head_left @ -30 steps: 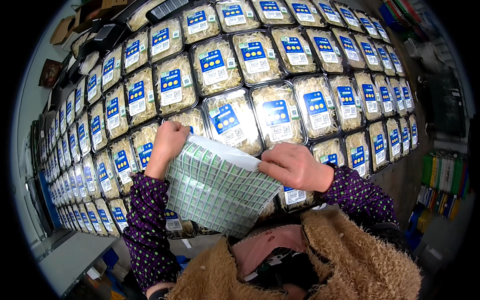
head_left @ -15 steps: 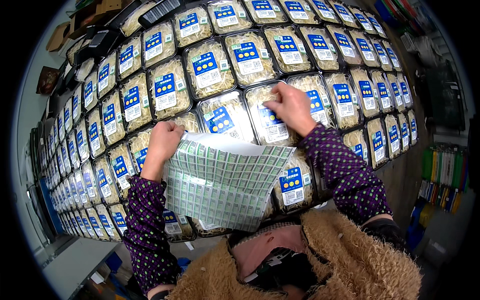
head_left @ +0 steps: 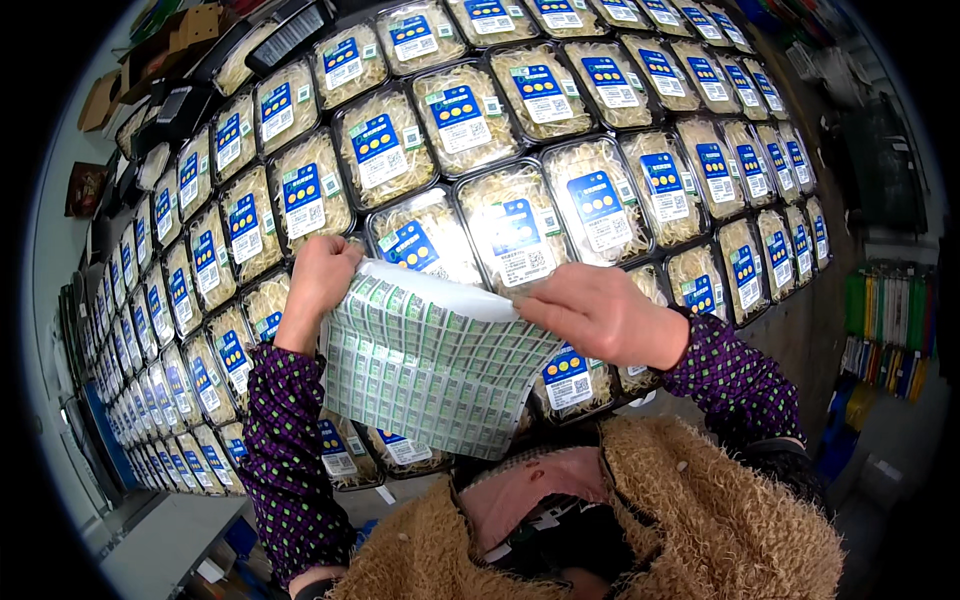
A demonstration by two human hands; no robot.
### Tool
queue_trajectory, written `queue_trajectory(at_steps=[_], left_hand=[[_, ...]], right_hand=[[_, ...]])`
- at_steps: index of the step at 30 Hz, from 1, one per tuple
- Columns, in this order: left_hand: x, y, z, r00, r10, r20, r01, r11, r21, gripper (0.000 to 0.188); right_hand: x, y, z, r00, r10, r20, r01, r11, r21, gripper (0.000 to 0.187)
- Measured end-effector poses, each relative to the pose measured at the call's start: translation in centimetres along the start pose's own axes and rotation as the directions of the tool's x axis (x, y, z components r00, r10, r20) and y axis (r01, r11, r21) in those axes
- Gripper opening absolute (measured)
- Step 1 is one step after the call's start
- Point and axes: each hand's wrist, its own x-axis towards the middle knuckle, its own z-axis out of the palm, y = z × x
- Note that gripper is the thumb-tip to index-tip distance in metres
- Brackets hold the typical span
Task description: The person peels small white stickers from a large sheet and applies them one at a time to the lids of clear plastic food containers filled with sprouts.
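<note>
Left hand [head_left: 318,275] clenched on green-and-white sticker sheet [head_left: 425,375], top corner; right hand [head_left: 600,315] pinching its upper edge. Beneath: rows of clear bean-sprout trays [head_left: 460,120], blue rectangular labels [head_left: 595,205].

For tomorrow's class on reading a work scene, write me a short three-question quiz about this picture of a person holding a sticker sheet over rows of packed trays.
1. True or false: the left hand grips the top left corner of the sheet of small green stickers.
2. Which part of the sheet does the right hand touch? A) its lower edge B) its upper right edge C) none of it
3. Fill in: the clear trays of pale sprouts each carry a mainly ____ label.

Key
1. True.
2. B: the fingertips sit at the upper right edge, where the sheet curls over.
3. Blue.
</note>
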Motion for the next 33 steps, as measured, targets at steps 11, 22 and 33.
queue_trajectory(at_steps=[11,22,33], left_hand=[[1.3,3.2,1.4,0.999,-0.036,0.015,0.035,0.998,0.055,0.030],[3.1,4.3,2.5,0.999,-0.008,0.046,0.005,0.998,0.056,0.026],[3.3,7.3,2.7,0.997,0.023,0.076,-0.028,0.998,0.061,0.028]], right_hand=[[-1.8,4.4,-1.6,0.757,0.608,-0.239,-0.415,0.731,0.542,0.005],[-3.5,12.8,-0.1,0.599,0.774,-0.206,-0.796,0.604,-0.043,0.024],[-5.7,3.6,-3.4,0.959,0.281,-0.032,-0.266,0.933,0.244,0.023]])
